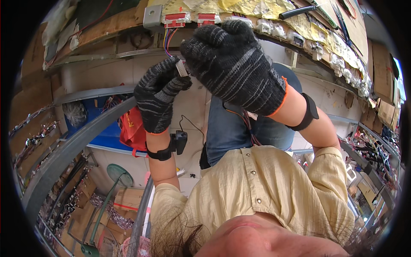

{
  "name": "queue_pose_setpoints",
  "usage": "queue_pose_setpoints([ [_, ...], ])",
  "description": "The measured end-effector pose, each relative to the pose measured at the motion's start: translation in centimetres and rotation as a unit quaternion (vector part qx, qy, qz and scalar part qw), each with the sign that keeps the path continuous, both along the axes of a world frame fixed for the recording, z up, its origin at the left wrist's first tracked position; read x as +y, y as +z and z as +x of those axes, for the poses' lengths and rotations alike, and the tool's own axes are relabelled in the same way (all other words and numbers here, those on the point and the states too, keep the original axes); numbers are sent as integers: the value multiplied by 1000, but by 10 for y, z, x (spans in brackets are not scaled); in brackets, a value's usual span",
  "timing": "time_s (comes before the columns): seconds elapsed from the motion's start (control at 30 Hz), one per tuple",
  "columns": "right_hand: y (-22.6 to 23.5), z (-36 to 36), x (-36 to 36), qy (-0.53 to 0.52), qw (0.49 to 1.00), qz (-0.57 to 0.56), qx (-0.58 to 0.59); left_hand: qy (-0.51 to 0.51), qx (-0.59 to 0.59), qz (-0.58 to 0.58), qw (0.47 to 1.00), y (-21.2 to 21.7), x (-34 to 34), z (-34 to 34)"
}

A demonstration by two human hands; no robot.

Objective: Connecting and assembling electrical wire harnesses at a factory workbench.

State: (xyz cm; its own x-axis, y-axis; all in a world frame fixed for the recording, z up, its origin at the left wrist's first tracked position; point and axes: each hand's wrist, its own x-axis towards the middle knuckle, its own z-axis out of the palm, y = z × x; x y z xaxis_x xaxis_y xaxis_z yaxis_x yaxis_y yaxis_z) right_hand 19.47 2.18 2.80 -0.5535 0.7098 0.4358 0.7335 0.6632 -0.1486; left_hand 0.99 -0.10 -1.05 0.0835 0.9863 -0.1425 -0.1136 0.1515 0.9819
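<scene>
A white multi-pin connector point(183, 69) is pinched between the thumb and forefinger of the left hand point(159, 92), with hardly any gap left around it and its row of slots faced outward beyond the fingertips. The right hand point(235, 64) is held just to the right of the connector; its fingers are curled inward, but their tips are hidden behind the back of the hand, so whether anything is gripped there cannot be told. Both hands are covered by dark striped knit gloves. Above the left fingers, a bundle of coloured wires point(168, 39) is seen running down from a red connector point(175, 20) set along the bench edge. A second red connector point(207, 18) is placed just above the right fingers. Farther left of these, above the left fingers, a metal bracket point(152, 17) is seen.
</scene>
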Motion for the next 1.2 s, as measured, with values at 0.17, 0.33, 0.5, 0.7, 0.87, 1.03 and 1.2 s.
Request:
queue_pose_setpoints([
  [0.17, -3, -3, -5, -31, 999, 10, 36, 22, -26, 2, 999, -6, -3, 3],
  [0.33, -16, -5, -8, -40, 995, 16, 92, 29, -19, 29, 999, -11, -3, 6],
  [0.5, -21, -7, -8, -34, 986, 21, 159, 30, -4, 33, 999, -8, -1, 8],
  [0.7, -24, 6, -12, -41, 993, 23, 110, 5, 76, 66, 995, -9, -2, 9],
  [0.87, -23, 17, -15, -74, 984, 17, 162, 4, 122, 130, 984, -6, 2, 17],
  [1.03, -22, 32, -14, -124, 987, 42, 95, 14, 67, 88, 994, -2, 2, 8],
  [1.2, -25, 24, -14, -32, 987, -36, 154, 10, 23, 67, 997, -7, -1, 10],
])
